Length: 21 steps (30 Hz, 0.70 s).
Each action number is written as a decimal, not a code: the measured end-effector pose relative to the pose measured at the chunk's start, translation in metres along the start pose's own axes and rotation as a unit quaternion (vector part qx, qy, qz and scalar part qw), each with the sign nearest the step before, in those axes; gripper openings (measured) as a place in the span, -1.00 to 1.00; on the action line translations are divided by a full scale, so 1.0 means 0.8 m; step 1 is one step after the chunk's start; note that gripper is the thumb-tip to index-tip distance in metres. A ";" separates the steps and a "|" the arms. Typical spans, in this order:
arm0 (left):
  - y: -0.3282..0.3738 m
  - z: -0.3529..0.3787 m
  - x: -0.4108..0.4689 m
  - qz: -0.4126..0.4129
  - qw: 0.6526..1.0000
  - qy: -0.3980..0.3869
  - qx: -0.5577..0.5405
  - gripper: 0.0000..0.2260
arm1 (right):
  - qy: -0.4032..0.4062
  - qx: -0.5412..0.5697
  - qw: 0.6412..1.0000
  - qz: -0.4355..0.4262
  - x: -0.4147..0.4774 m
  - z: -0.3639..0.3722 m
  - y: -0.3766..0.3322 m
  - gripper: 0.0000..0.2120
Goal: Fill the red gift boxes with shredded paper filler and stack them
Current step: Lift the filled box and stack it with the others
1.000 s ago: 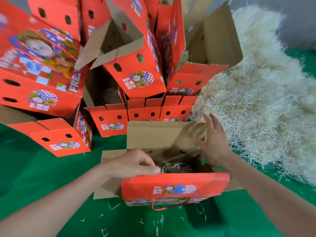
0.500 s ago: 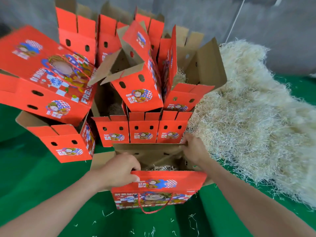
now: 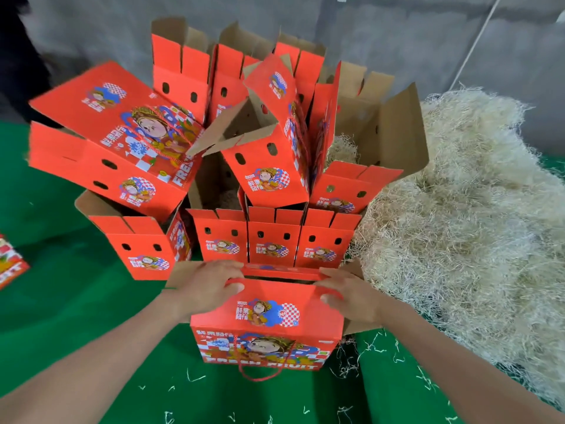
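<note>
Red gift box (image 3: 269,313) sits beneath the left hand (image 3: 211,286) and right hand (image 3: 348,296), fingers pinching its flaps.

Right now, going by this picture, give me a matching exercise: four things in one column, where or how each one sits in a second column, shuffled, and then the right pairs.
Things:
1. shredded paper pile
2. near red box
3. upper left box
4. red cord handle

Places or states:
A. hangs down a box's front face
B. gripped at its top edge by the left hand and the right hand
C. heaped at the right on the green surface
D. lies tilted across the open boxes

Pairs: 1-C, 2-B, 3-D, 4-A.
</note>
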<state>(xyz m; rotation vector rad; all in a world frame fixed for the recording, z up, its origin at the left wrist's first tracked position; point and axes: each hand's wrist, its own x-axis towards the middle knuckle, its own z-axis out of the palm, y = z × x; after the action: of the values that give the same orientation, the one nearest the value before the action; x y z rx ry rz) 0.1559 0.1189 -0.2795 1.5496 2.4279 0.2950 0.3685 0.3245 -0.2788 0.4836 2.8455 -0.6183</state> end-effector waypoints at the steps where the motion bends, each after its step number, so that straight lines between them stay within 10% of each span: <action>1: 0.000 0.003 0.002 -0.009 1.000 0.004 0.000 -0.71 | 0.008 -0.011 1.000 0.008 0.002 0.001 0.001 -0.65; 21: -0.118 -0.023 0.090 -0.039 0.990 0.131 -0.047 -0.95 | 0.198 0.026 0.977 0.071 0.153 0.012 -0.041 -0.70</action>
<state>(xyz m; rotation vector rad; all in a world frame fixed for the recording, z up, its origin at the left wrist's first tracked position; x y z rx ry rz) 0.0398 0.1440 -0.2974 1.4503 2.6183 0.6249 0.2442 0.3254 -0.3060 0.9035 3.1265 -0.6313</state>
